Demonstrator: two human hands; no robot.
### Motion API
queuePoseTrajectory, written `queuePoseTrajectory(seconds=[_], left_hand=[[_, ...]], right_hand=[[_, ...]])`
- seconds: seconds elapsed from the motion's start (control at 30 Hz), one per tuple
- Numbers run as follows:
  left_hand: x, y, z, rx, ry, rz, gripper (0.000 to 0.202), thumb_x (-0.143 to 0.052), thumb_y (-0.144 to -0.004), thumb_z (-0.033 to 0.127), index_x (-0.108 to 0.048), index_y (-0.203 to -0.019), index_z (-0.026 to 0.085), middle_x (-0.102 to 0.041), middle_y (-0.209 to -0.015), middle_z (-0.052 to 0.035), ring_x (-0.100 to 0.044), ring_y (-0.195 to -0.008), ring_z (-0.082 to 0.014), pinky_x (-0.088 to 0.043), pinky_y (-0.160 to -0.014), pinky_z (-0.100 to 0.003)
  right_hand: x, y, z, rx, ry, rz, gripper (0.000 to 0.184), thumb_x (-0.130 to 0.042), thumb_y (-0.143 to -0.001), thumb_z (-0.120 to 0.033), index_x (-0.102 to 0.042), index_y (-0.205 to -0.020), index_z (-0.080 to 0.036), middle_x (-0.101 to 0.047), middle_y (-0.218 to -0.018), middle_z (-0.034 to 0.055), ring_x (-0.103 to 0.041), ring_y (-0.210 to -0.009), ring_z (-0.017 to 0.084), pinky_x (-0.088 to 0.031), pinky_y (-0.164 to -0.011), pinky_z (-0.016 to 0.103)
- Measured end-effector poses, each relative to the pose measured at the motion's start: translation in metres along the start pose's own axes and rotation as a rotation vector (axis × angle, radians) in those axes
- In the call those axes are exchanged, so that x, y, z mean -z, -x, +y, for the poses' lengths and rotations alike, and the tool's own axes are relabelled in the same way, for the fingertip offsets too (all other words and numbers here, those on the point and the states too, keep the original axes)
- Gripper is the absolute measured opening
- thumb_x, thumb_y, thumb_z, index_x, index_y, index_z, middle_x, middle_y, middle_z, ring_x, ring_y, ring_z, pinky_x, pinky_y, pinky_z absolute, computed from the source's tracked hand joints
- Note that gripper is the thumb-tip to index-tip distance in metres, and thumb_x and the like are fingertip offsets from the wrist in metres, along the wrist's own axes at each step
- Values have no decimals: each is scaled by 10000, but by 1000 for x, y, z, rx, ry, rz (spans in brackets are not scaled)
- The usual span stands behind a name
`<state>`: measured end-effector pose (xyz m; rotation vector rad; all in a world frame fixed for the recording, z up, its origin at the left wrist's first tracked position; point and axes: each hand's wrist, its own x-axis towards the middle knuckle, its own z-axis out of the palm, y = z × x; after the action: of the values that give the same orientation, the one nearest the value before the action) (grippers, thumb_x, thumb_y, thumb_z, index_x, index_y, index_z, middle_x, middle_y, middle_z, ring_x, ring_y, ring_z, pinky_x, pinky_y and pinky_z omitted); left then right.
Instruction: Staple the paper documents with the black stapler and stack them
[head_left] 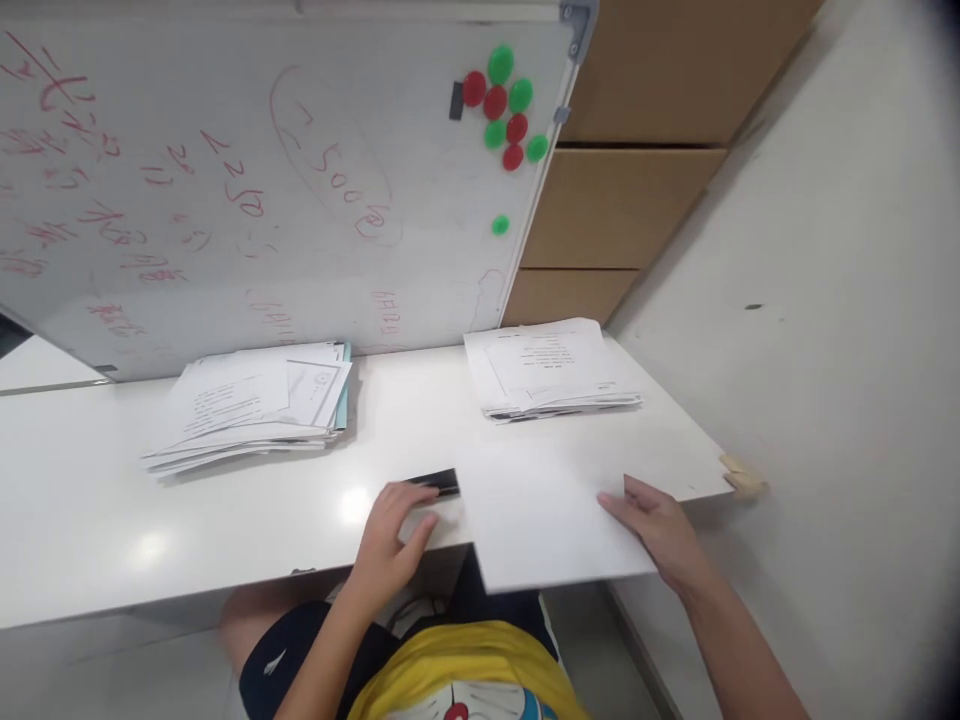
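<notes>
A blank white sheet of paper point(551, 520) is pinched at its right edge by my right hand point(664, 525), with the thumb on top. The sheet tilts out over the front edge of the table. Left of it, my left hand point(394, 540) has its thumb and fingers apart, curved and holding nothing. Its fingertips are close to a flat black object point(444, 482) lying on the table; whether they touch it I cannot tell. The sheet covers the right part of that black object, so its kind is hidden.
On the white table point(405, 400) lie a left paper stack point(232, 400) and a right paper stack point(551, 365). Behind them stands a whiteboard point(315, 260) with red writing and several round magnets point(501, 65). Brown boxes point(630, 205) and a white wall point(825, 300) bound the right side.
</notes>
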<state>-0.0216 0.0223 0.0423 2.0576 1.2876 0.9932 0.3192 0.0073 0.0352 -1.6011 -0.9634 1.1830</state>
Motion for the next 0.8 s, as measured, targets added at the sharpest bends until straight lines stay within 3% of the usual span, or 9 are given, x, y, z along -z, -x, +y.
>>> queuePoseTrajectory(seconds=[0.07, 0.2, 0.33, 0.5, 0.8], left_hand=[[-6, -18, -9, -95, -250, -62, 383, -527, -889, 351, -535, -1251, 225, -620, -1155, -97, -545, -1072, -258, -434, -909, -421], [-19, -40, -32, -180, -513, -163, 393, -463, -929, 332, -498, -1302, 210, -666, -1013, -86, -594, -910, -239, -457, -765, -382], [-21, -39, -41, -252, -521, -135, 368, -429, -952, 349, -511, -1286, 218, -671, -987, -73, -597, -876, -212, -448, -721, -344], [-21, -37, -42, -237, -484, -76, 387, -443, -947, 376, -508, -1297, 221, -672, -983, -68, -589, -874, -206, -454, -713, -332], [-19, -40, -40, -294, -564, -156, 424, -382, -968, 315, -425, -1383, 241, -654, -1061, -86, -574, -897, -207, -446, -737, -345]], right_hand=[[5, -16, 5, -32, 19, -49, 438, -758, -637, -490, -720, -935, -171, -749, -849, 79, -679, -773, 279, -535, -641, 346], [0, -34, 14, -93, 41, -136, 435, -757, -621, -460, -723, -938, -164, -754, -865, 84, -684, -802, 295, -538, -681, 373], [2, -36, 19, -113, 51, -163, 448, -732, -642, -444, -711, -984, -155, -753, -888, 86, -685, -809, 286, -533, -688, 363], [8, -37, 22, -112, 37, -195, 459, -710, -665, -442, -700, -1019, -150, -751, -907, 87, -686, -807, 282, -530, -693, 364], [-10, -34, 7, -123, -10, -273, 435, -711, -676, -423, -701, -1016, -152, -751, -909, 84, -691, -809, 276, -531, -715, 367]])
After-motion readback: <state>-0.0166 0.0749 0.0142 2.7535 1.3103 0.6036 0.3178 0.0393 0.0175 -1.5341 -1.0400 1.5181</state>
